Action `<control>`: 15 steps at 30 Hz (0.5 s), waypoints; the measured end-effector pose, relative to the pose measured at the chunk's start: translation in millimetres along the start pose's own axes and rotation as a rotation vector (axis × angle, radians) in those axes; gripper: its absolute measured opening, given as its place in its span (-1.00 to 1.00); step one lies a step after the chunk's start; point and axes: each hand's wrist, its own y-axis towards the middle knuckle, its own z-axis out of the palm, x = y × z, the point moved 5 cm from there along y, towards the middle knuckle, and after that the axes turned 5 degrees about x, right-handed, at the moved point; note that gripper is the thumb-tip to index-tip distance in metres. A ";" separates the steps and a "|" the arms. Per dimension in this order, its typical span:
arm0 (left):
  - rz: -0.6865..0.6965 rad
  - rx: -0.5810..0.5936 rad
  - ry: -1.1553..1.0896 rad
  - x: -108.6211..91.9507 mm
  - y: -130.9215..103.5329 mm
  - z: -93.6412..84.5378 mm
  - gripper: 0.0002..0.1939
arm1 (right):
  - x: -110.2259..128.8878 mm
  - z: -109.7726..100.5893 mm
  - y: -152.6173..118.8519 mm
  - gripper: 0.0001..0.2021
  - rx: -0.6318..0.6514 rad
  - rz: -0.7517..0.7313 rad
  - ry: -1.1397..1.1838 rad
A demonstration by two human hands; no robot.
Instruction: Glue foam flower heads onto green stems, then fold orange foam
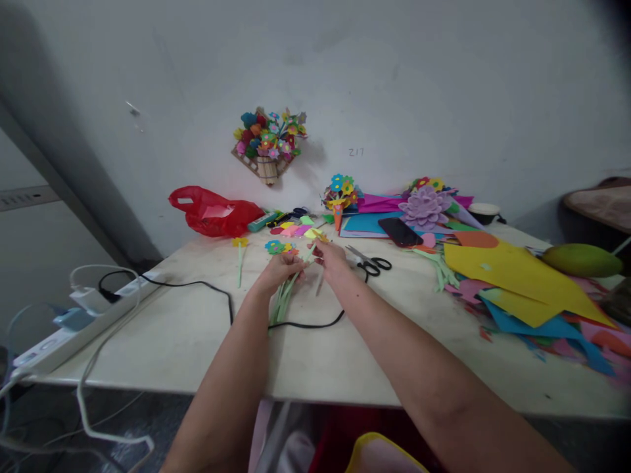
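Note:
Over the middle of the table, my left hand (282,270) is closed around a pale green paper stem. My right hand (331,257) pinches the upper end of that stem, close to a yellow flower head (315,234). Several green stems (280,305) hang or lie below my left hand; which of them it grips I cannot tell. Just beyond that hand are blue, green and orange paper flowers (280,247). A single yellow flower on a green stem (240,263) lies to the left. Scissors with black handles (372,265) lie to the right of my right hand.
A black cord (310,325) loops across the table from a white power strip (89,328) at left. Behind stand a red plastic bag (211,213) and a small flower bouquet (339,197). Rightward lie a phone (400,232), yellow sheets (522,272) and paper scraps.

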 end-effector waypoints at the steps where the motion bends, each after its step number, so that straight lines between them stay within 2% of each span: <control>1: -0.005 0.023 0.024 1.0 0.0 -0.1 -0.69 | 2.0 -2.7 1.8 -0.90 -0.020 -0.012 -0.005; 7: 0.016 0.041 0.099 0.9 -0.1 -4.1 -0.68 | 7.7 -14.3 9.2 -0.88 -0.107 -0.028 0.005; 12: 0.016 -0.047 0.086 1.0 -2.7 -15.4 -0.69 | 3.8 -7.4 6.6 -0.87 -0.005 0.006 -0.069; 15: 0.016 -0.102 0.033 5.0 -4.1 -24.0 -0.70 | 1.6 -12.8 9.0 -0.90 -0.078 -0.049 -0.203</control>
